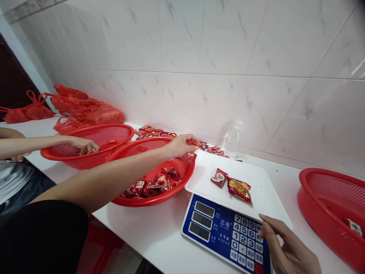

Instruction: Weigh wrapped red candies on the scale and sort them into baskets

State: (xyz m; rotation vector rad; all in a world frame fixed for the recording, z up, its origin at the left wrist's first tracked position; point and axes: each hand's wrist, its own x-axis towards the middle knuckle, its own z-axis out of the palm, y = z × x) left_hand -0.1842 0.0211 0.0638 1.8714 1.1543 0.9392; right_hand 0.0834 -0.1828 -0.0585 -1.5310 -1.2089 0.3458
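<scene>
My left hand (pixel 181 145) reaches over the far rim of a red mesh basket (pixel 148 200) and pinches a small red wrapped candy (pixel 194 143). Several red candy packets (pixel 155 183) lie in that basket. My right hand (pixel 285 243) rests at the front right edge of a blue digital scale (pixel 225 234), fingers loosely curled beside its keypad, holding nothing. On the scale's white tray (pixel 205 179) lie a small red packet (pixel 219 177) and a larger red and yellow packet (pixel 239 189).
Another person's hand (pixel 82 145) reaches into a second red basket (pixel 68 158) at left. Red plastic bags (pixel 85 108) sit behind it against the tiled wall. Loose candies (pixel 155 132) lie along the wall. A third red basket (pixel 330 213) stands at right.
</scene>
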